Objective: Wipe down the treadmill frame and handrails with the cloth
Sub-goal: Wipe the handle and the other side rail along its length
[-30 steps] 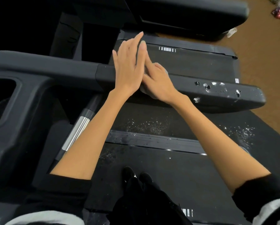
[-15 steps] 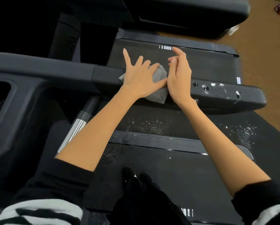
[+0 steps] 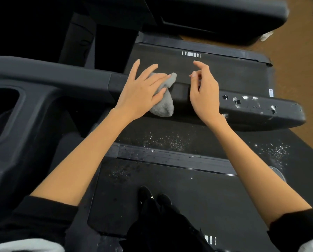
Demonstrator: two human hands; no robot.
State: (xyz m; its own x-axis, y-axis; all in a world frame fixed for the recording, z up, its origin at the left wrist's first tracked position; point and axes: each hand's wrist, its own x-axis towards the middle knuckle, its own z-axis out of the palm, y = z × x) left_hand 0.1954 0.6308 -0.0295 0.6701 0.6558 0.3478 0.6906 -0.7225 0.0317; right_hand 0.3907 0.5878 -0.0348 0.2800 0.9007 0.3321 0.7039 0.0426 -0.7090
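Brown floor shows beyond a black treadmill, whose belt lies beneath me, speckled with pale grit. Across my view runs the handrail, dark and padded, its far right stretch chipped and pitted with white scars. My left hand lies flat, fingers spread, pressing the cloth onto the top of that rail near its middle. My right hand hovers just beside it over the rail, fingers loosely curled, holding nothing. Step in hand, in my judgement: wiping the handrail, with the frame not yet addressed. The next move calls for sliding the cloth rightward along the rail toward the damaged end, with steady pressure. Cloth condition: grey, soft, crumpled into a loose wad, partly draped over the near edge.
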